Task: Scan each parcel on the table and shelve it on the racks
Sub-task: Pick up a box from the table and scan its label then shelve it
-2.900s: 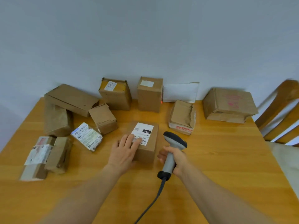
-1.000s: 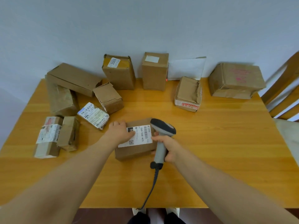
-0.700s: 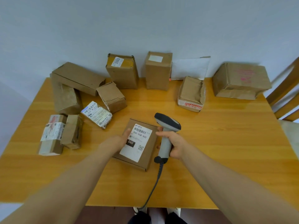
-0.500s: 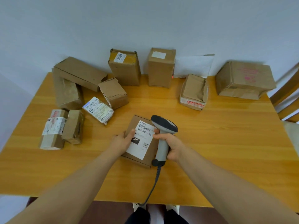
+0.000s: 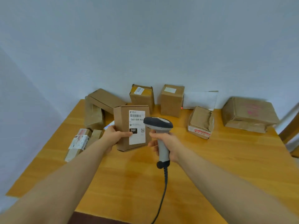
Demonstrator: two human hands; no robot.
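Nearest, the right hand [image 5: 168,143] has its fingers wrapped round the handle of the scanner [image 5: 159,125], whose head sits just beside the label [image 5: 137,126]. The left hand [image 5: 115,136] grips the parcel [image 5: 124,126] by its left side, upright above the middle of the surface [image 5: 226,167]. Scanning looks under way and shelving remains. Other parcels [image 5: 172,101] wait along the far and left edges. Half a second earlier this parcel lay on the surface.

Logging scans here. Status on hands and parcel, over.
Left hand holds parcel 060 upright, label facing camera. Right hand grips barcode scanner, head overlapping label's right edge. Nothing else blocking.
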